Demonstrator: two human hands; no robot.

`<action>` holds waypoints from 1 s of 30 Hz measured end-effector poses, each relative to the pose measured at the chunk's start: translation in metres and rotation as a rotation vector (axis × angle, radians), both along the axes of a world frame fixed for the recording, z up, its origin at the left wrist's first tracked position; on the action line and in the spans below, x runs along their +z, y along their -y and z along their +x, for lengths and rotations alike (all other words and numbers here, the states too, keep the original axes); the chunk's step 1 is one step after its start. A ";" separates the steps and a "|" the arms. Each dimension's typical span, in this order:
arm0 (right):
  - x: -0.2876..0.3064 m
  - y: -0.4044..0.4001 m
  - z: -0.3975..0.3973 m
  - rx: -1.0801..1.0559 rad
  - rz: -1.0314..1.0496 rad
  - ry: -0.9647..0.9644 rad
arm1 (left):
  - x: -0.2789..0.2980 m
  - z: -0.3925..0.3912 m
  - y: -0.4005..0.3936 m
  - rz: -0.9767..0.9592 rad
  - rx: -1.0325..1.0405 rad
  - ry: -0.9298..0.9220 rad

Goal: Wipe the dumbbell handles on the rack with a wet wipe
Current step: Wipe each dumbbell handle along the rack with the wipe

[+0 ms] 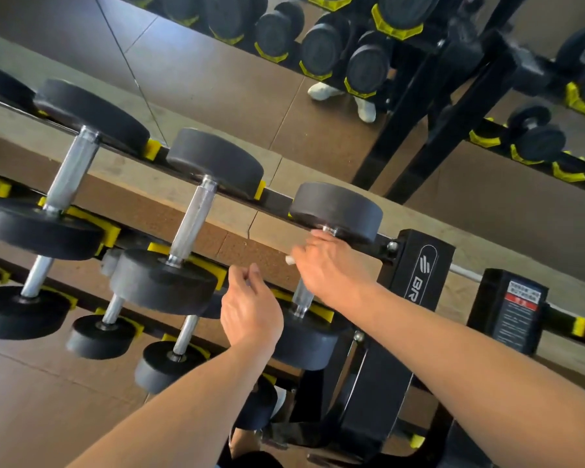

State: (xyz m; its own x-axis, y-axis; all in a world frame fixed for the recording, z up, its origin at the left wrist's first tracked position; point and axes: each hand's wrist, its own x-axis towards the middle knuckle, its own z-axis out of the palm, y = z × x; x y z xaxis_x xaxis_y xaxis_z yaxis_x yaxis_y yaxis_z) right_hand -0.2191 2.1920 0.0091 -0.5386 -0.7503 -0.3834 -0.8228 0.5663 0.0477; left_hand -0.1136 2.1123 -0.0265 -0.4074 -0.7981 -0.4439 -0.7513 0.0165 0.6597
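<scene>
Your right hand (331, 268) curls around the handle (301, 295) of the dumbbell nearest the rack's end post (416, 265), a bit of white wipe (289, 260) showing beside it. Your left hand (250, 309) hovers just left, fingers loosely curled, holding nothing.

place: gym, weights area
rack (416, 265): black steel, tiered, yellow cradles (217, 270) under each weight
dumbbells (190, 224): rows of round black heads with chrome handles, sizes stepping down by tier
mirror (217, 62): wall mirror right behind rack, reflects the dumbbells, rack frame and feet in white socks (345, 99)
floor (31, 400): brown rubber-type tiles with visible seams
label (522, 312): warning sticker with red band on a second black upright to the right; text too small to read
logo (423, 275): white brand lettering on rack upright
</scene>
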 end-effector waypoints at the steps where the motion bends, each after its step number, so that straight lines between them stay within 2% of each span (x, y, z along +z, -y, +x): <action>1: -0.001 -0.001 0.007 0.038 -0.027 0.013 | 0.000 0.000 0.000 0.001 0.001 -0.001; 3: -0.003 -0.008 0.023 0.052 -0.057 0.137 | 0.000 0.001 0.001 -0.008 -0.009 0.000; 5: -0.003 -0.016 0.037 -0.034 -0.156 0.313 | 0.001 0.002 0.001 -0.011 -0.017 0.000; 8: 0.004 -0.032 0.042 -0.414 -0.381 0.582 | -0.001 0.002 0.002 -0.002 -0.014 -0.007; 9: 0.007 -0.041 0.040 -0.571 -0.456 0.587 | -0.003 0.002 0.002 0.001 -0.013 -0.009; 12: 0.006 -0.075 0.029 -1.027 -0.621 0.429 | -0.003 0.002 0.002 0.024 -0.015 -0.013; 14: -0.001 -0.085 0.015 -1.346 -0.816 0.440 | -0.001 0.002 0.002 0.030 -0.025 -0.012; 17: -0.008 -0.066 0.003 -1.577 -0.952 0.394 | 0.000 0.002 0.002 0.024 -0.036 -0.007; 19: -0.013 -0.040 0.008 -1.570 -0.966 0.439 | -0.001 0.002 0.002 0.007 -0.039 -0.004; 22: -0.018 -0.016 0.035 -1.316 -0.753 0.395 | -0.002 0.002 0.002 -0.004 -0.038 0.003; 25: -0.023 -0.031 0.056 -1.154 -0.582 0.403 | 0.000 0.002 0.001 -0.014 -0.035 0.004; 28: -0.017 -0.051 0.059 -0.873 -0.197 0.564 | 0.001 0.002 0.001 -0.015 -0.037 0.009; 30: -0.007 -0.060 0.050 -0.892 -0.221 0.695 | 0.001 0.002 0.001 -0.013 -0.035 0.005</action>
State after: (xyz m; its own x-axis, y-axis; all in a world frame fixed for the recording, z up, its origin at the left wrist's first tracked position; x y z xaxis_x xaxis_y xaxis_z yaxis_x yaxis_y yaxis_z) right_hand -0.1694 2.2520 0.0023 -0.6352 -0.2969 -0.7130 0.0648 0.8994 -0.4323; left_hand -0.1114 2.1116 -0.0255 -0.4327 -0.7894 -0.4355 -0.7534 0.0512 0.6556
